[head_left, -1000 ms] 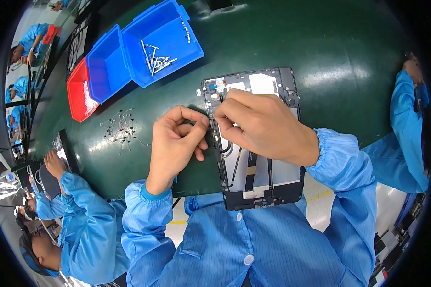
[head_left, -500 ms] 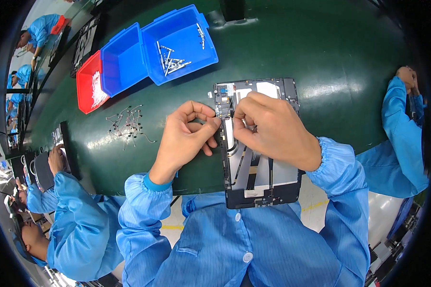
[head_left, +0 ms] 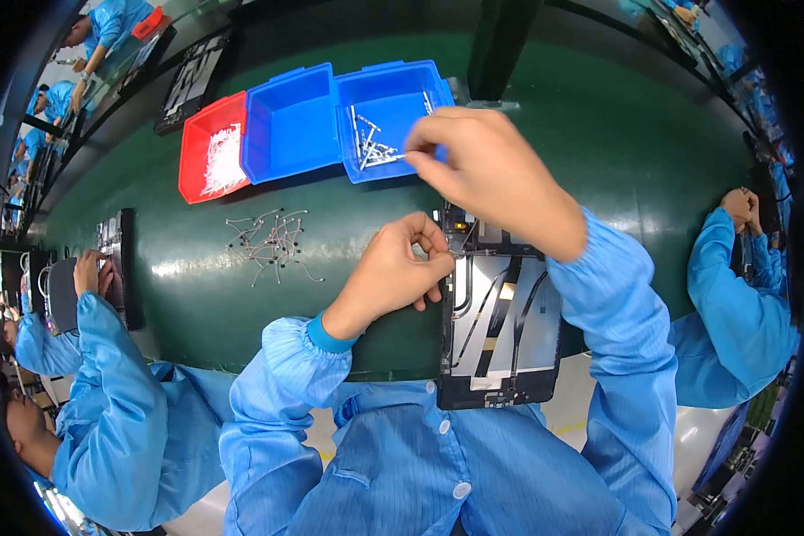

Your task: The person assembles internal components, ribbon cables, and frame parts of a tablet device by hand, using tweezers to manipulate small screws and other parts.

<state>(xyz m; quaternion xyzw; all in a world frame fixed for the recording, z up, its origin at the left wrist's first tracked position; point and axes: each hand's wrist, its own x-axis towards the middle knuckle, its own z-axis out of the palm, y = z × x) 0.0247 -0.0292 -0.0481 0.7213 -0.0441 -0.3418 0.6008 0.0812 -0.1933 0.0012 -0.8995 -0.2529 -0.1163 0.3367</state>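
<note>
An opened tablet [head_left: 500, 348] lies on the green table in front of me, showing dark cables, a pale inner plate and a black frame. My left hand [head_left: 397, 272] is at its upper left edge, thumb and fingertips pinched together; what they hold is hidden. My right hand [head_left: 496, 170] is raised over the tablet's top end, thumb and forefinger apart, with nothing visible between them. Its fingertips are beside the right-hand blue bin [head_left: 353, 94], which holds several small silvery strips [head_left: 380, 154].
Another blue bin [head_left: 286, 129] and a red bin [head_left: 190, 147] of small white pieces adjoin it. Thin wires with small connectors [head_left: 272, 246] lie loose at left. A dark post [head_left: 500, 54] stands behind the bins. Co-workers sit on both sides, one sleeve [head_left: 728, 277] at right.
My right hand has lifted from the tablet's inside and moved up toward the blue bin. My left hand stays at the tablet's edge. The whole view has shifted.
</note>
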